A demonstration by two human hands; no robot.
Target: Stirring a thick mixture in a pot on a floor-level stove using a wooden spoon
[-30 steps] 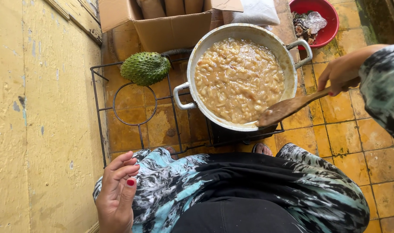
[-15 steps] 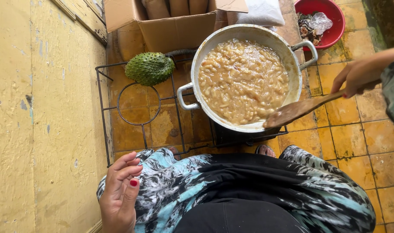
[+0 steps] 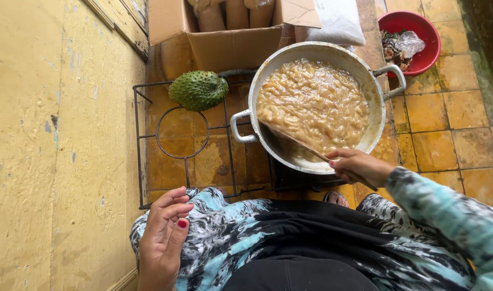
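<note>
A large metal pot (image 3: 384, 110) full of a thick beige mixture (image 3: 316, 102) sits on a black wire stove frame (image 3: 149, 134). My right hand (image 3: 360, 167) grips a wooden spoon (image 3: 292, 140) at the pot's near rim, its blade dipped into the mixture on the left side. Down at the lower left, my left hand (image 3: 163, 240) rests loosely on my hip against patterned blue, black and white clothing, fingers apart and holding nothing.
A green spiky fruit (image 3: 199, 90) lies on the frame left of the pot. Behind stand a cardboard box (image 3: 230, 46), a white bag (image 3: 338, 21) and a red bowl (image 3: 424, 59) with scraps. A yellow wall (image 3: 52, 145) runs along the left; yellow floor tiles lie right.
My right hand has come in from the right to the pot's near rim, swinging the wooden spoon from the right edge into the mixture. The left hand stayed on my hip.
</note>
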